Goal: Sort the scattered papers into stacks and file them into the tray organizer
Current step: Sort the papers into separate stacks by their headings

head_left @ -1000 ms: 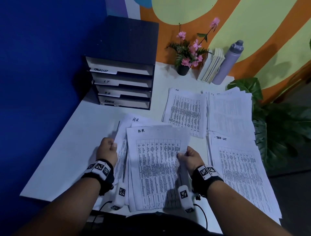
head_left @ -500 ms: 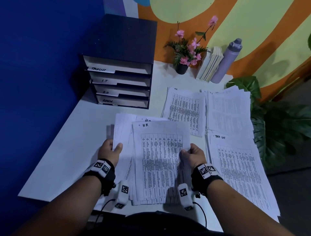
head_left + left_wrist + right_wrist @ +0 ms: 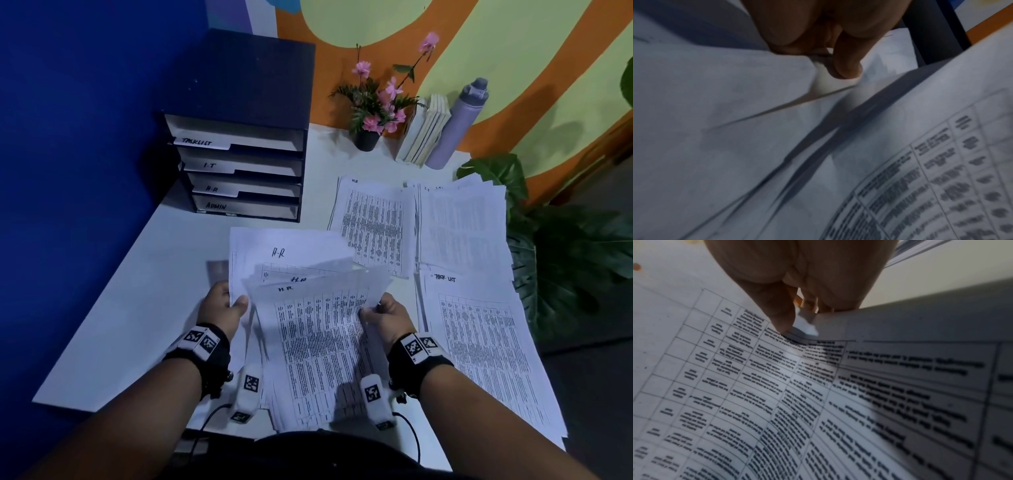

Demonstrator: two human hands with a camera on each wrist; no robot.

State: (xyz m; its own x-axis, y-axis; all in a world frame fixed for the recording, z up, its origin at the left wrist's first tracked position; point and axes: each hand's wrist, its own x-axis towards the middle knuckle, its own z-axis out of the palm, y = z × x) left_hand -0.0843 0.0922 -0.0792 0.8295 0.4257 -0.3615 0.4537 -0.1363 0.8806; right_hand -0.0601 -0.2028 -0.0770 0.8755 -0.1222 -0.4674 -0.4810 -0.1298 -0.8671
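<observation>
A loose bundle of printed sheets marked "H.R" [image 3: 318, 335] is raised off the white desk [image 3: 137, 308] in front of me. My left hand [image 3: 222, 303] pinches its left edge, thumb on top [image 3: 846, 65]. My right hand [image 3: 383, 313] pinches the right edge, thumb on the printed table [image 3: 781, 318]. The sheets fan apart at the top. The dark tray organizer [image 3: 239, 137] stands at the back left, its four trays labelled TASKLIST, I.T, H.R and ADMIN. Sorted stacks lie to the right: one H.R stack [image 3: 373, 222], one pile behind [image 3: 462, 222], one "TASK LIST" stack [image 3: 486, 349].
At the back stand a small pot of pink flowers [image 3: 373, 109], several upright books [image 3: 424, 130] and a grey bottle [image 3: 455, 126]. A blue wall [image 3: 85, 137] borders the desk on the left. A large leafy plant [image 3: 575, 260] sits past the desk's right edge.
Both hands lifted the H.R bundle and drew it closer to me. Its top sheets have fanned apart, showing more H.R headings. The hands have shifted up along the sheet edges.
</observation>
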